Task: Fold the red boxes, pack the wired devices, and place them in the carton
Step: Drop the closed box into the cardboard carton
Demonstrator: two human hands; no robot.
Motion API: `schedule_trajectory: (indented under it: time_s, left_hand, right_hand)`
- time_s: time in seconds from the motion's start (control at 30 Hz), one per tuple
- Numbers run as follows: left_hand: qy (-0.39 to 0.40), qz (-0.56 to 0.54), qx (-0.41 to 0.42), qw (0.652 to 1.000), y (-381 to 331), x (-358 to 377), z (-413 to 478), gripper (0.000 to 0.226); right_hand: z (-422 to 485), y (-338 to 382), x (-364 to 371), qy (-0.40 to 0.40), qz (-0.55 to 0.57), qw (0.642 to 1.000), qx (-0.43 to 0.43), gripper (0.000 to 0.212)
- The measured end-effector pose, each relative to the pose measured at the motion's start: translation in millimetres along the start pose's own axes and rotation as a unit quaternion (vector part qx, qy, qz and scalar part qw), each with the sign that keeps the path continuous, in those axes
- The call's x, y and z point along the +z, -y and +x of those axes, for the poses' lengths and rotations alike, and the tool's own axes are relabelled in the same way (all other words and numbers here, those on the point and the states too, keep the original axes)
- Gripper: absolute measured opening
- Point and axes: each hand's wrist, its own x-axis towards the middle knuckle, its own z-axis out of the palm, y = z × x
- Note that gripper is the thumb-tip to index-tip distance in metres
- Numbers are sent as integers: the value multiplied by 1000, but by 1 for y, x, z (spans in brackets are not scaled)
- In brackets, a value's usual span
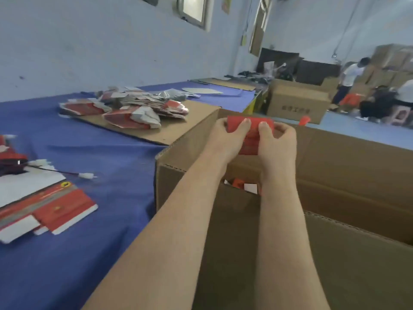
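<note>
Both hands, left hand (225,137) and right hand (278,139), clasp one folded red box (251,128) by its ends, fingers curled round it, held above the open carton (185,139). Step looks like placement: box packed, ready to go in. Next: lower it past the flaps, seat it beside the red boxes glimpsed inside.

A pale blue wall (100,45) with a framed window (193,10) runs behind the blue-clothed surface (111,157). Far right, brown cartons (393,61) stand stacked beyond the blue floor (357,133).
</note>
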Motion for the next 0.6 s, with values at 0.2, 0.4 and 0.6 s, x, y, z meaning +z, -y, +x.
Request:
schedule_trajectory:
  time_s: [0.2, 0.4, 0.6]
  left_hand:
    - [-32, 38, 45, 998, 4, -6, 1, 39]
    - [-316, 70, 130, 937, 11, -155, -29, 13]
    - [-461, 225, -148, 846, 77, -299, -91, 44]
  right_hand:
    - [-20, 7, 10, -83, -34, 980, -178, 37]
    - [-97, 3, 101, 152, 164, 961, -163, 26]
    - [-164, -53, 219, 440, -195, 870, -108, 26]
